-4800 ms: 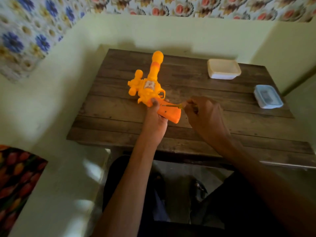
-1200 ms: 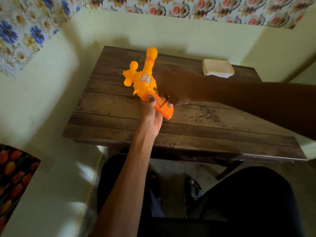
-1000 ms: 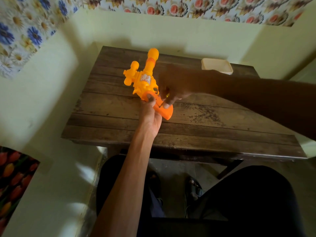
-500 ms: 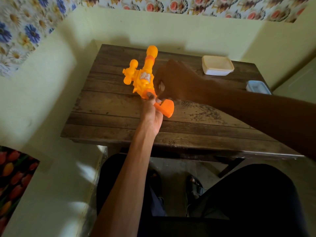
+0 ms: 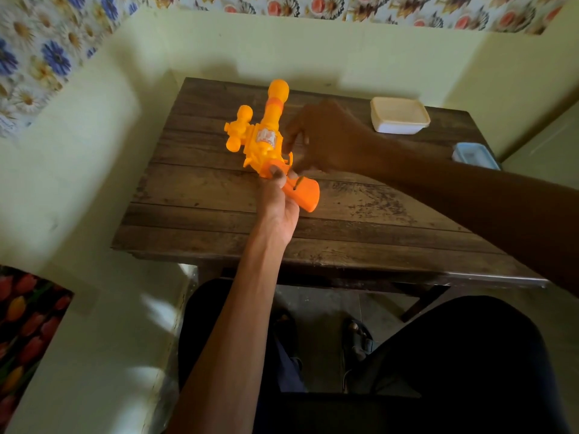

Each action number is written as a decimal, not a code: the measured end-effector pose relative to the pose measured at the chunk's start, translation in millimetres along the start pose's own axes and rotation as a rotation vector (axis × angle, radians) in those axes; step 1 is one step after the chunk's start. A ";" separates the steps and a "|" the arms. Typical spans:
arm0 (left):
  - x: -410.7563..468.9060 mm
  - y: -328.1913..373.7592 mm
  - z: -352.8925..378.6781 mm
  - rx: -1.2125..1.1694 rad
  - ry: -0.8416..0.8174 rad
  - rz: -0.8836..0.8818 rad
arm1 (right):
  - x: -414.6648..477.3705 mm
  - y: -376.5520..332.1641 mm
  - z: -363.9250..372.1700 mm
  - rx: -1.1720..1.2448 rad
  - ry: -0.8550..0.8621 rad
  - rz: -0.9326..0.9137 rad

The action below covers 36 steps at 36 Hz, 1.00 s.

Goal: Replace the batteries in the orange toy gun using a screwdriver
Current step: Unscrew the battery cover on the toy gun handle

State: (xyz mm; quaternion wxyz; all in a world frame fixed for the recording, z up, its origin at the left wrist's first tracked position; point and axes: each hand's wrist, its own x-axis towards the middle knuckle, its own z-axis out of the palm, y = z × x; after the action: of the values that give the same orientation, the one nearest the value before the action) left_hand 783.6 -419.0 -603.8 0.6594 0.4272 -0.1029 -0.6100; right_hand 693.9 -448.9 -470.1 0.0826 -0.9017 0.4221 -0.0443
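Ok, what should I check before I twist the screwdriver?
1. Toy gun held steady: left hand grips its handle. Ok.
2. Screwdriver held firmly: right hand pinches it. Ok.
3. Tip seated in a screw: it meets the orange handle, but that spot is too small to see. Cannot tell.
4. Gun braced on the table: it looks tilted and the contact is hidden. Cannot tell.
5. Somewhere for a loose screw: white box and blue-lidded box both look lidded. Not ok.
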 end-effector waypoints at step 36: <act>-5.1 1.7 3.9 -0.038 -0.028 0.003 | -4.1 7.2 0.4 -0.035 -0.008 -0.083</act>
State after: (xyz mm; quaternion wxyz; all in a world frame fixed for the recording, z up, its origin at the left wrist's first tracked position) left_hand 781.0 -416.3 -598.3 0.6670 0.4058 -0.1012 -0.6166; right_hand 685.9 -450.2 -471.8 0.0666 -0.9198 0.3849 -0.0364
